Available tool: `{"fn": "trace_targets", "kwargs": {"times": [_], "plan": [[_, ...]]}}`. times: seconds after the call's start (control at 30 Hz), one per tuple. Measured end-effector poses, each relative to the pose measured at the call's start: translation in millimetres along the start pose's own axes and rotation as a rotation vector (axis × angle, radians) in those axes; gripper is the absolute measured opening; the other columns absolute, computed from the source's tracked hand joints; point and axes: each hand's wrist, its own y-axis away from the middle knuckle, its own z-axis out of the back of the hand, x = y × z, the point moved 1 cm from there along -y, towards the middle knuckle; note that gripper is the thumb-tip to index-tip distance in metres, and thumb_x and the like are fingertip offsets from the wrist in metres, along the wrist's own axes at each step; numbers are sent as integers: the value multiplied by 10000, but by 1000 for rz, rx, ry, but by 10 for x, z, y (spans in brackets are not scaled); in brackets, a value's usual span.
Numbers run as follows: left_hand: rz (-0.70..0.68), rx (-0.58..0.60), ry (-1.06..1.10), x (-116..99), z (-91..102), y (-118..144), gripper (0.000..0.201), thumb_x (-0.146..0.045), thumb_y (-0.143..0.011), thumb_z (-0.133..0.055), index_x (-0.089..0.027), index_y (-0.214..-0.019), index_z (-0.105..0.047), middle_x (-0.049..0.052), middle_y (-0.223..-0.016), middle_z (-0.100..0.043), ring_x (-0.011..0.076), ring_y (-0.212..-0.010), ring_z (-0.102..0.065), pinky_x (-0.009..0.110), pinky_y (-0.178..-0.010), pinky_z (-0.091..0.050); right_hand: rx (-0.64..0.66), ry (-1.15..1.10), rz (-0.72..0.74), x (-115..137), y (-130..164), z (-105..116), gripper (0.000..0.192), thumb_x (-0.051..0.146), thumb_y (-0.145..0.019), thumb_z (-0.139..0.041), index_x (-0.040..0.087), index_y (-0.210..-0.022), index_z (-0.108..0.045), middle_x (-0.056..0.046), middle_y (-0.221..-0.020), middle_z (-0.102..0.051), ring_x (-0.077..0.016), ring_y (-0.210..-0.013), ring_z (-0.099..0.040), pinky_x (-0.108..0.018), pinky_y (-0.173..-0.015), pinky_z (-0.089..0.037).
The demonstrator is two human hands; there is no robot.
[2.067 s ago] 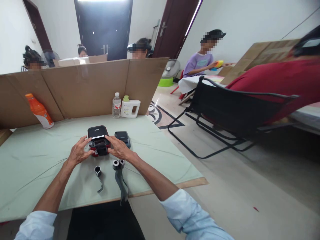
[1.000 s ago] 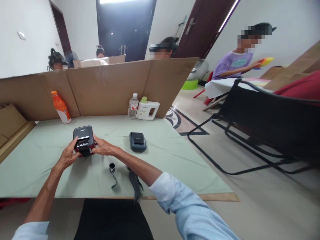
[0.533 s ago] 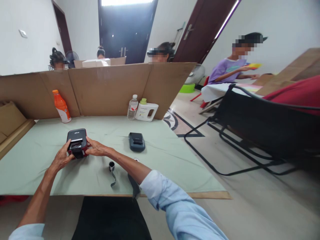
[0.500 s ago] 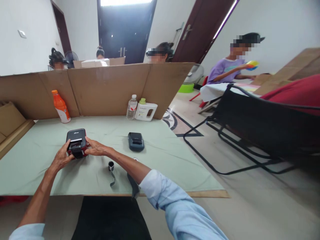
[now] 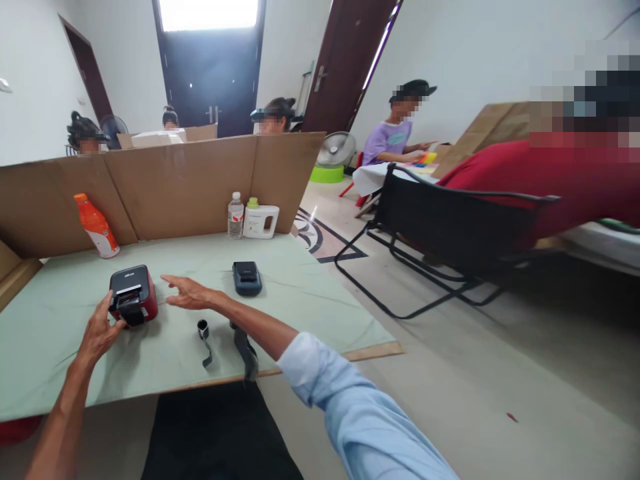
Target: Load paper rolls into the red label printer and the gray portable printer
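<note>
**Red-and-black label printer at the left of the mat**

The boxy red-and-black plastic label printer (image 5: 129, 297) sits on the pale green cloth-covered table (image 5: 300, 293), its front flap open. My left hand (image 5: 99, 331) touches its near corner, fingers spread, gripping nothing; my right hand (image 5: 186, 293) hovers flat and open just beside it. With so loose a touch, I judge the smooth casing could skid on the wrinkled cloth — or my sleeve could drag the small dark curled ribbon spool (image 5: 203, 331) off the edge.

Left hand (image 5: 99, 328) fingers spread and extended forward; right hand (image 5: 186, 293) open, flat, palm down.
</note>
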Motion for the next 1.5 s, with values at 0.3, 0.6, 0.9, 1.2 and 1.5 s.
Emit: {"fn": "trace_targets", "kwargs": {"times": [0.3,0.6,0.9,1.2,1.5], "plan": [[-86,-296,-81,-588,37,287,596,-228,-848,-509,-126,-1435,-530,219,-1461,-506,391,-1383,-468,588,-1179,-391,-648,325,-249,-655,1504,1072,346,227,-885,-545,160,-1181,-710,-100,-1117,-745,-209,-964,-686,-379,-905,-559],[-237,-275,-27,-1164,-240,347,480,-156,-868,-484,-176,-1328,-621,171,-1331,-596,353,-1301,-523,564,-1172,-381,-693,593,-415,-1137,2324,702,276,170,-893,-501,154,-1042,-732,-102,-948,-725,-218,-864,-653,-343,-830,-516],[-319,-61,83,-1332,-743,481,423,-172,-834,-488,-175,-1215,-672,149,-1221,-688,325,-1180,-619,522,-1090,-467,-637,740,-393,-1164,2299,642,269,130,-896,-523,159,-1095,-702,-123,-1032,-673,-255,-1008,-581,-368,-976,-451],[-269,53,198,-1292,-1083,463,418,-183,-796,-504,-199,-1164,-703,119,-1134,-742,306,-1072,-683,488,-994,-546,-608,812,-422,-1114,2273,652,256,142,-898,-533,162,-1097,-693,-128,-1059,-661,-259,-1010,-549,-357,-944,-439],[-253,71,162,-1242,-1154,511,385,-159,-789,-494,-217,-1096,-719,101,-1075,-749,296,-1060,-684,466,-1011,-533,-598,820,-433,-1082,2269,662,252,151,-911,-534,176,-1108,-690,-124,-1079,-656,-262,-1033,-550,-350,-940,-441]]}}
